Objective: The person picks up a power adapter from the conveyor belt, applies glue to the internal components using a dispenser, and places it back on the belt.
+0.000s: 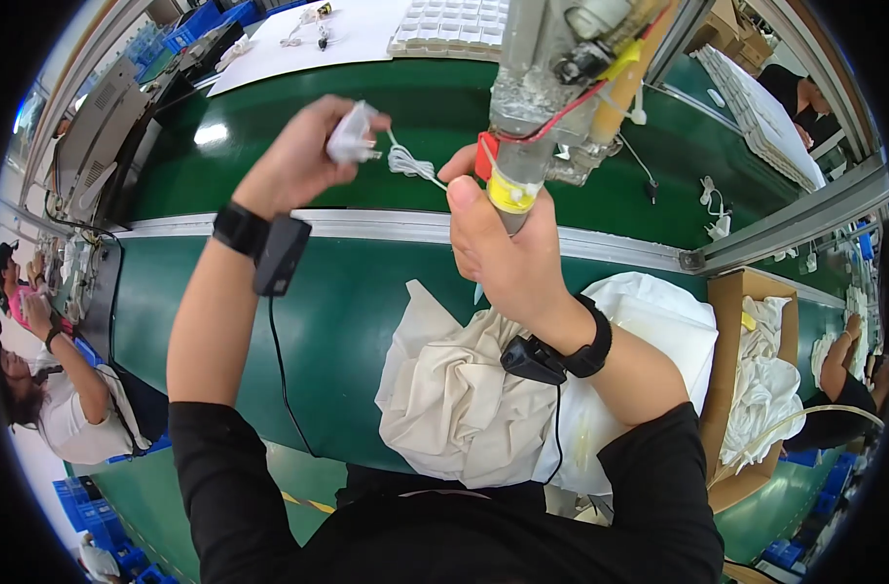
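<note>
My left hand (303, 151) is closed around a white plug-in power adapter (352, 134), whose metal prongs point right. A bundled white cable (410, 163) runs from the adapter to my right hand (508, 248). There the cable passes between thumb and forefinger, which look pinched on it. A grey cylinder with yellow tape (512, 193) hangs in front of my right palm and hides part of the fingers; whether they touch it I cannot tell. A small pale pointed tip (478, 293) shows below this hand, its kind unclear.
Crumpled beige cloth (464, 389) and white sheeting (658, 321) lie under my right forearm. A cardboard box (726, 389) with white cloths stands to the right. A metal rail (366, 224) crosses the green bench. White trays (449, 27) lie at the back; people work on both sides.
</note>
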Tool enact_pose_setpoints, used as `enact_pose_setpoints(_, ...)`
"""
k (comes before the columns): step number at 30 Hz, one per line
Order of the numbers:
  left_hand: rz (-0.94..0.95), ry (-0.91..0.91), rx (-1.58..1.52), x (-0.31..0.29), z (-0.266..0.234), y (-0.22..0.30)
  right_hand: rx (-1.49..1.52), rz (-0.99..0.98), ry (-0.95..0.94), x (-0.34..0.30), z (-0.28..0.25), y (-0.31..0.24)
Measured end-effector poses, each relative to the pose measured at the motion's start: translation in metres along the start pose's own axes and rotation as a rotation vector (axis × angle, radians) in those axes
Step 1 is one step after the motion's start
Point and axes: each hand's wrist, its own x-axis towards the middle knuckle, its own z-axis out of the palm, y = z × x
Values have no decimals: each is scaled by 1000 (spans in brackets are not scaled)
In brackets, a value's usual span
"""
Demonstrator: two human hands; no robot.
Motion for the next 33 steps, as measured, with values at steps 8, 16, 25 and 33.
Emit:
enact_pose_setpoints(8,550,-34,-50,-4,76,53,-46,32,57,0,-1,-7)
enact_pose_setpoints(16,-139,-146,-527,-18,86,-113,-112,-28,94,5,-19,-7)
enact_pose_setpoints(25,-87,-506,-398,-47,122,-158,-146,-50,148,2,-40,3)
enact_pose_setpoints(33,-24,-535,-417,-39,118,-169,-143,-108,89,2,-45,23)
